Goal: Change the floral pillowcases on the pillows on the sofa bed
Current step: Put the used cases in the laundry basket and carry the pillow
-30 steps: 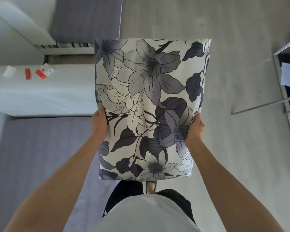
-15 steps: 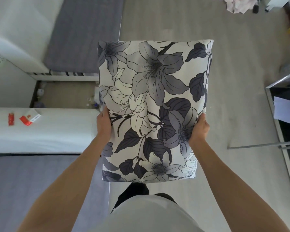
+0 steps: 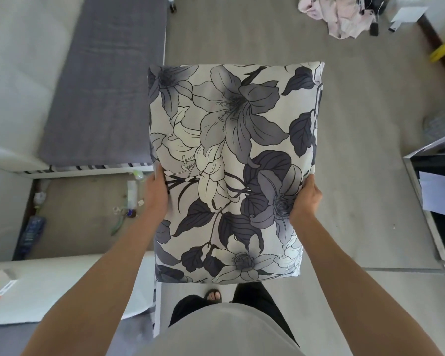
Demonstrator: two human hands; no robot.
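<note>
Square pillow in grey-and-cream floral fabric case [image 3: 231,160] held up flat between both hands, left hand [image 3: 156,194] and right hand [image 3: 306,199] each gripping a side edge, well apart. Case is on, so this looks like the carrying or inspecting stage. Next move probably calls for finding the case's opening, which is not visible here, and setting the pillow down on the grey sofa-bed mattress [image 3: 106,80] beyond the left hand.

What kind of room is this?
Probably a home living room or bedroom: a grey-cushioned sofa bed, a floral pillow held up in both hands, and pink clothes heaped on the floor.

Soft, even daylight, faint shadows, no glare; wide-angle bending at the edges, slight overall softness
</note>
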